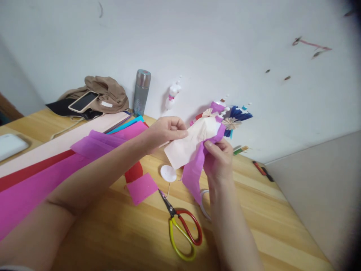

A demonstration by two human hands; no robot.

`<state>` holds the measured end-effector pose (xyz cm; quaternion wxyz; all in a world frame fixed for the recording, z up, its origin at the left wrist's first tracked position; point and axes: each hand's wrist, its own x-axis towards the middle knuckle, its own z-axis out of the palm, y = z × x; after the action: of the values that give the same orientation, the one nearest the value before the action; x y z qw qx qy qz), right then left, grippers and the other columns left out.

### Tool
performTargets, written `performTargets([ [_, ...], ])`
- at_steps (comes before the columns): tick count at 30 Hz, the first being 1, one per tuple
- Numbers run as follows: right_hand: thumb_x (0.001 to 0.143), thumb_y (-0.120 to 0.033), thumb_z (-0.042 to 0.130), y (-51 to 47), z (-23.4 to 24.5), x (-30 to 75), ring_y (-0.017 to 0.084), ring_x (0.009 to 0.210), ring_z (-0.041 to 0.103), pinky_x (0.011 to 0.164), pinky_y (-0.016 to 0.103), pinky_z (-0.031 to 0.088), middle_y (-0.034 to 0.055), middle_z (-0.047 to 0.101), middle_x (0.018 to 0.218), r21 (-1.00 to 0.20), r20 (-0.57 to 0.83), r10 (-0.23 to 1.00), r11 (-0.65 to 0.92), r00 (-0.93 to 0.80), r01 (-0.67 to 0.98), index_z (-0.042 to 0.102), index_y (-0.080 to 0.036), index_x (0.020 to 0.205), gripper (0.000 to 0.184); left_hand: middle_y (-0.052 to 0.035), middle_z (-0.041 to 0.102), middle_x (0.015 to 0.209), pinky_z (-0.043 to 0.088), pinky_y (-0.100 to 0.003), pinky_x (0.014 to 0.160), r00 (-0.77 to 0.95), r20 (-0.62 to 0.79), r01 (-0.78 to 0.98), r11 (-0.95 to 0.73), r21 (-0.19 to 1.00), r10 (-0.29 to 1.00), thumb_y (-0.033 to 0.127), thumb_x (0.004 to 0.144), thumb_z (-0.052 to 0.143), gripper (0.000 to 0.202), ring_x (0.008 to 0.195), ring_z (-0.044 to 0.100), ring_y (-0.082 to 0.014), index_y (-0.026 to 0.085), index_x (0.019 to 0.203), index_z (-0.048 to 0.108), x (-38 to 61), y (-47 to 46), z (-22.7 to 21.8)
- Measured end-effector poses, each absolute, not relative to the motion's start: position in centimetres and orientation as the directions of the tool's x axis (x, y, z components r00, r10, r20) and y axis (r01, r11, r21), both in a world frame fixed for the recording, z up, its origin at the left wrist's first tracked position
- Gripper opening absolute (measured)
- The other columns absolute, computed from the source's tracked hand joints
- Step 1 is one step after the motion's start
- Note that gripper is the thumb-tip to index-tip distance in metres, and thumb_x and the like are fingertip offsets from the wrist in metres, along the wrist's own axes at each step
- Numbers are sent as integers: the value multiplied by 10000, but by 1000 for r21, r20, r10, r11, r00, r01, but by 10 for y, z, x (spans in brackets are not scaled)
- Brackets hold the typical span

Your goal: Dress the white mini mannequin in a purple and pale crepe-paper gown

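Note:
My left hand (169,130) is closed in a pinch at the edge of a cream sheet of crepe paper (188,141). Lower on the right, my right hand (220,156) grips a purple crepe paper strip (194,175) between thumb and fingers, where it lies against the cream sheet. The purple strip hangs down towards the table. Under the hands are a small white disc (168,173), a pink paper piece (142,188) and a pair of scissors (172,211) with one red and one yellow handle. A tape roll (205,205) is partly hidden by my right wrist.
Coloured paper sheets (42,175) cover the left side of the wooden table (113,233). Along the wall stand a grey flask (141,92), a white figure (172,94) and decorated paper figures (239,114). A phone (84,101) rests on brown cloth (109,90).

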<state>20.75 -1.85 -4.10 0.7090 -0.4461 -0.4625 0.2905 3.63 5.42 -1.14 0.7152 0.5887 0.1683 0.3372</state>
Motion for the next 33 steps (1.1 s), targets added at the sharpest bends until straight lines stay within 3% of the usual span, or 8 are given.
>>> performTargets([
  [6,577,-375,813,-18,-39,207,141,513,504,537,315,439,-31,590,582,-900,391,824,435,409,-17,669,-271,667,199,18,579,592,408,-213,484,695,210,-276,-15,961,688,191,784,640,114,506,537,-89,162,725,547,37,52,-11],
  [10,617,-369,801,-20,-40,204,153,549,525,567,326,455,-25,610,624,-891,425,802,453,419,36,656,-268,697,194,7,608,658,436,-242,553,583,361,-214,-291,933,728,246,785,652,114,590,564,-111,154,805,587,40,50,-12],
  [12,631,-357,794,-22,-40,201,149,553,517,573,321,454,-26,605,624,-885,442,790,462,425,62,643,-260,691,190,13,590,657,420,-251,580,496,490,-93,-517,851,717,236,763,667,116,612,537,-110,158,745,583,40,47,-12],
  [16,639,-302,767,-23,-39,197,134,564,520,589,300,448,-35,595,614,-874,466,757,474,458,105,630,-228,680,162,8,566,673,371,-282,619,318,741,290,-805,517,591,176,761,650,145,662,505,-136,184,681,529,40,40,-15],
  [20,628,-248,758,-24,-38,195,127,571,526,586,289,432,-35,613,618,-871,469,737,477,486,116,655,-216,678,119,-26,589,716,369,-315,660,325,842,464,-848,255,431,229,870,579,140,716,533,-175,187,739,554,41,36,-22],
  [25,626,-226,759,-24,-37,192,108,537,489,560,270,400,-48,575,570,-865,465,732,494,498,81,633,-206,627,128,-43,597,730,347,-325,649,357,881,508,-856,95,310,241,949,480,203,714,523,-183,184,780,577,44,32,-30],
  [29,624,-223,759,-25,-36,190,107,536,488,556,267,395,-45,573,568,-868,456,732,491,507,71,631,-202,620,129,-20,558,673,334,-314,623,327,923,464,-885,31,204,211,960,464,260,662,490,-162,196,714,546,47,32,-35],
  [33,616,-234,752,-24,-35,188,103,518,465,541,265,388,-52,546,546,-873,449,725,481,523,82,602,-203,599,154,-23,590,717,382,-292,657,351,902,395,-913,100,251,160,950,440,217,711,529,-153,183,769,558,51,31,-39],
])
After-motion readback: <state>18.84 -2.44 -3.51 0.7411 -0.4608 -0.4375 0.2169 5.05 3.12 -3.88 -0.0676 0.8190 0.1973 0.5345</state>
